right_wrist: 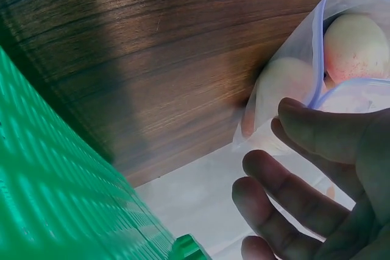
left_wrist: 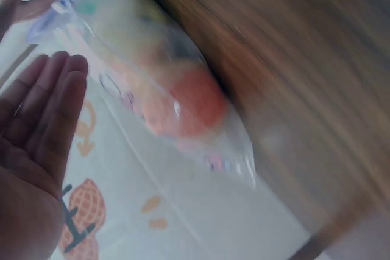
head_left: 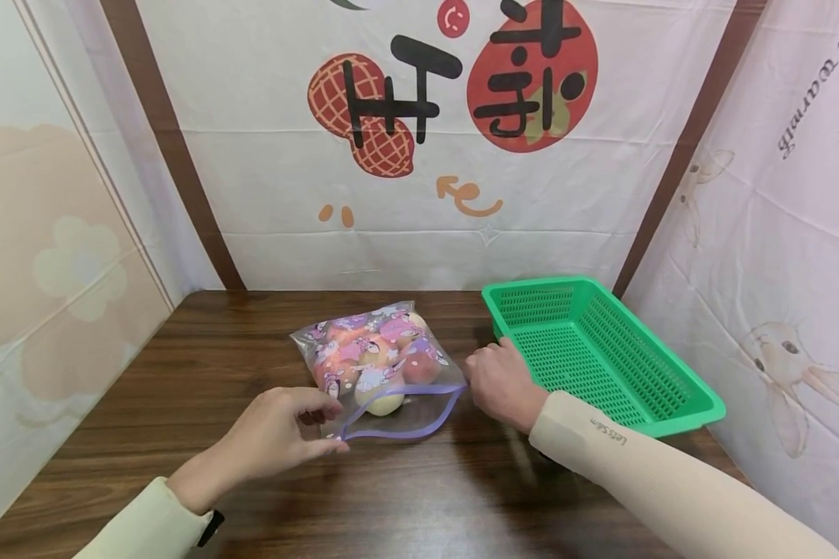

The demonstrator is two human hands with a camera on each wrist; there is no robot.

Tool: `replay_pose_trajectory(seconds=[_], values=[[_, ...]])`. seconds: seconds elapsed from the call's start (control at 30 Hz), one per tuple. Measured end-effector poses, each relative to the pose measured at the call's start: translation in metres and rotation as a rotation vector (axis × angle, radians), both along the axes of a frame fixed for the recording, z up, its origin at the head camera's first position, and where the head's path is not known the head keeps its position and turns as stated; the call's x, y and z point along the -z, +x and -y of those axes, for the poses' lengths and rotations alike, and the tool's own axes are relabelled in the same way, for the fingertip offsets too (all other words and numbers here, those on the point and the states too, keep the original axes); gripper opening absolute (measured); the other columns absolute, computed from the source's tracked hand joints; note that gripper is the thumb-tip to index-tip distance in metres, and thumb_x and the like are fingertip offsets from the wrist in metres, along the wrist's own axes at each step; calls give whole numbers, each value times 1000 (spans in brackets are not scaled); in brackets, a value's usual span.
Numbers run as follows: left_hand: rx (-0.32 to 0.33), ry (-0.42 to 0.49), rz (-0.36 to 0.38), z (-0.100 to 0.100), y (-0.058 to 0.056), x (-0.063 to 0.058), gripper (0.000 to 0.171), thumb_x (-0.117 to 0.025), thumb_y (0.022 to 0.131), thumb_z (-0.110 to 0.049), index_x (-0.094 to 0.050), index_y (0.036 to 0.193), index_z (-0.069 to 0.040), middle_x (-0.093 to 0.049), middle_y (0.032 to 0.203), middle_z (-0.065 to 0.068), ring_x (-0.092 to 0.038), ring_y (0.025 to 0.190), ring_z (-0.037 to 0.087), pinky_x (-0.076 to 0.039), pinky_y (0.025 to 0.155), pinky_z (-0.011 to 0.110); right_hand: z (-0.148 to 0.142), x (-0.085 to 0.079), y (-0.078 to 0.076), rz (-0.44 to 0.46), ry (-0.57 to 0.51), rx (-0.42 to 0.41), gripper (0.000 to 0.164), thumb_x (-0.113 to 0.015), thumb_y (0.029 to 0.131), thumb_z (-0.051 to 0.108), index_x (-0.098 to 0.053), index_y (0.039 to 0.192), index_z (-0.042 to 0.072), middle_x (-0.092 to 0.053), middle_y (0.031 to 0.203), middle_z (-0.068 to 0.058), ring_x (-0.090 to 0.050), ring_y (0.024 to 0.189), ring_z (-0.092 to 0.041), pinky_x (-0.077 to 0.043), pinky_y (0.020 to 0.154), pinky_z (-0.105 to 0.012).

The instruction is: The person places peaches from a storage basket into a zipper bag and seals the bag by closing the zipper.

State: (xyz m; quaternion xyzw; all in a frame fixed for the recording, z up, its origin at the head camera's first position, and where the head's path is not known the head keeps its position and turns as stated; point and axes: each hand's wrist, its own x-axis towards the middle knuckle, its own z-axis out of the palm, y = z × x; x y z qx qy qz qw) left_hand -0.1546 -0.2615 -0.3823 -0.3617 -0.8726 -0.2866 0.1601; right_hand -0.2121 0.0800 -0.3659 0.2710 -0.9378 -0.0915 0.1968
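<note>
A clear zip bag [head_left: 384,365] with a pink cartoon print and a purple zip strip lies on the table, its mouth parted towards me. Inside are several round fruits, pale ones [right_wrist: 355,48] with a pink blush like peaches and redder ones [left_wrist: 198,101]. My right hand [head_left: 503,384] pinches the right corner of the bag's mouth between thumb and forefinger, the other fingers loosely bent. At the left corner my left hand [head_left: 273,435] stands with fingers and thumb apart. In the left wrist view its fingers are straight beside the bag; any contact is unclear.
A green plastic basket [head_left: 615,341] with perforated walls stands at the right, close behind my right hand. The brown wooden table [head_left: 203,373] ends at a white printed cloth [head_left: 273,194] at the back. More cloth [head_left: 804,256] hangs on the right side.
</note>
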Motion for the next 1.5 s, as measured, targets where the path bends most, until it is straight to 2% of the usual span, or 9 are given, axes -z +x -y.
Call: replay_pose_trajectory(seconds=[0.1,0.17,0.23,0.47,0.6,0.77,0.93,1.23,1.5], values=[[58,-70,-212,6,-1,4,45,-98,62,-43,-74,93,-20,-69,88,-15,-63,74,1,-54,64,24,-2,-1,1,21,2,7,37,-68,81,7,-50,52,22,-60,56,3,-59,56,-20,-37,54,-36],[88,-112,-297,9,-3,7,49,-100,58,-40,-73,94,-19,-68,89,-14,-61,73,0,-53,63,24,-3,-2,2,34,5,12,37,-68,80,6,-51,52,22,-60,57,3,-59,56,-20,-37,54,-36],[97,-151,-339,11,-4,9,49,-100,56,-38,-72,93,-21,-65,88,-14,-57,70,0,-52,60,24,-4,-2,3,46,4,14,38,-68,79,5,-50,52,23,-59,56,4,-59,56,-19,-37,54,-36],[72,-239,-364,17,-3,15,41,-98,59,-28,-65,83,-25,-59,83,-17,-51,65,-3,-49,55,25,-7,-1,6,63,-30,-30,43,-66,77,2,-45,47,25,-59,55,5,-58,54,-17,-35,52,-36],[72,-261,-388,20,0,15,38,-96,61,-23,-63,80,-26,-57,81,-19,-48,64,-4,-47,53,23,-6,-3,8,94,-37,-41,43,-64,76,0,-49,46,27,-59,53,7,-56,53,-15,-34,52,-36],[86,-269,-405,24,2,14,37,-91,63,-16,-57,74,-26,-52,77,-20,-41,62,-4,-41,51,19,-6,-5,12,125,-22,-42,36,-65,77,1,-61,53,27,-62,56,7,-57,54,-16,-35,55,-35],[95,-240,-420,29,2,15,39,-87,62,-8,-53,70,-26,-50,75,-20,-36,61,-5,-37,51,15,-7,-6,17,118,3,-75,35,-66,78,2,-60,52,26,-61,53,7,-55,51,-16,-34,54,-35],[105,-222,-395,39,2,18,29,-80,67,-5,-60,72,-25,-64,82,-17,-49,66,-5,-44,54,18,-6,-6,27,98,128,-89,30,-72,79,10,-55,58,21,-56,55,3,-57,55,-16,-35,56,-34],[102,-202,-389,46,1,17,33,-81,65,0,-62,71,-26,-64,83,-19,-50,67,-8,-44,55,16,-4,-6,33,84,163,-129,33,-74,77,11,-53,54,22,-52,52,5,-52,52,-16,-29,55,-32]])
